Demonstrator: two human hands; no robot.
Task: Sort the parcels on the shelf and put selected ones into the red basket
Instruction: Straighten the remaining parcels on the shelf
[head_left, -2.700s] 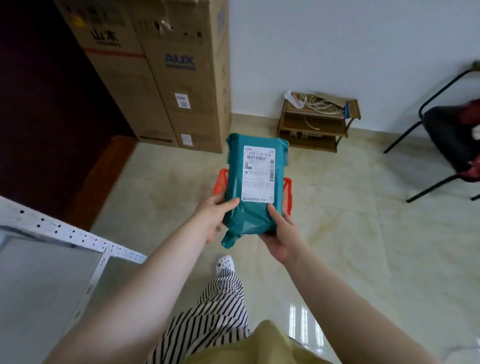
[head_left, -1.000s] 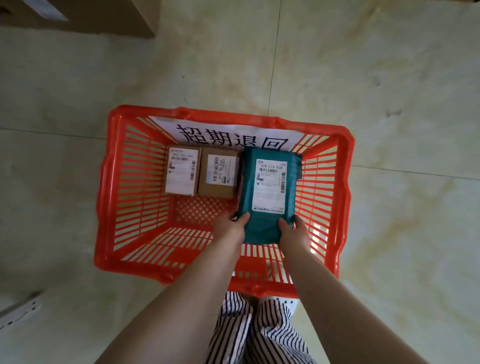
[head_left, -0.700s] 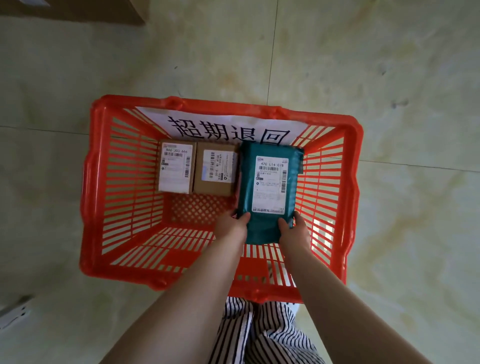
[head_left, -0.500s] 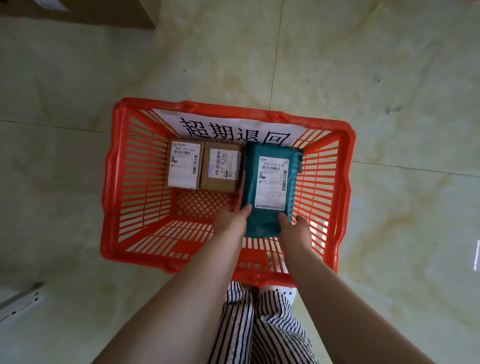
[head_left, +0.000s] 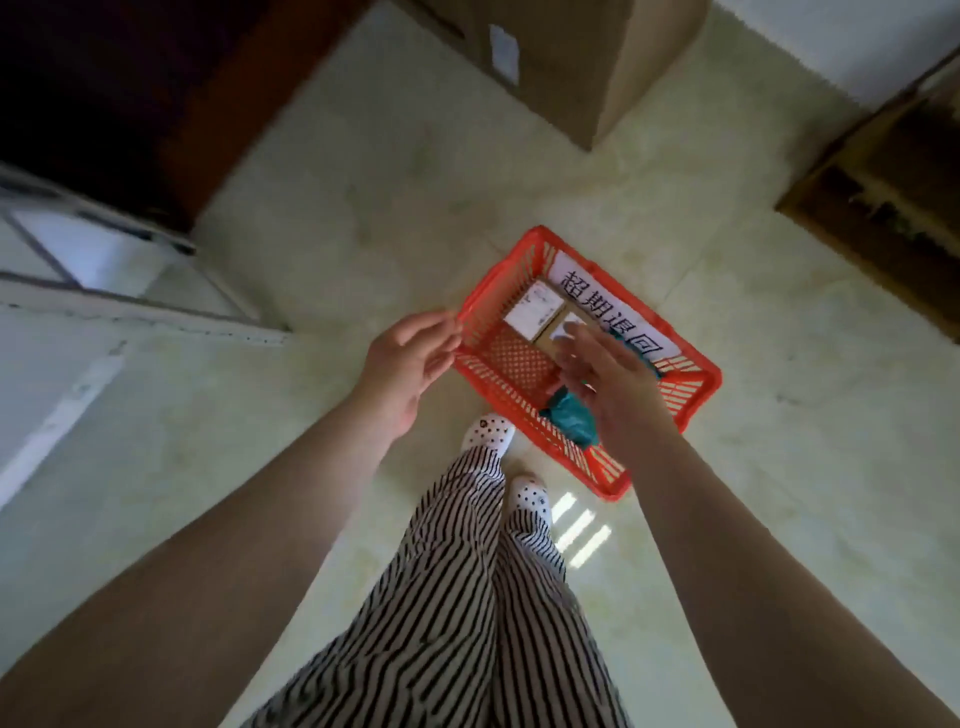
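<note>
1. Bare left hand (head_left: 410, 358), fingers loosely spread and holding nothing, hovers beside the red basket (head_left: 696, 387) rim.
2. Red basket sits on pale floor tiles, holding two labelled boxes (head_left: 532, 314) and a teal parcel (head_left: 569, 415).
3. Right hand (head_left: 608, 384), fingers spread and holding nothing, hangs above the teal parcel.

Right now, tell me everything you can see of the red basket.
The red basket is a rectangular plastic crate with slatted walls and a mesh bottom, standing on the pale floor, skewed in the view. A white paper sign with black characters lies along its far wall. Inside lie two small boxes with white labels and a teal parcel, partly hidden by the right hand. The left hand is open beside its corner; contact is unclear.
</note>
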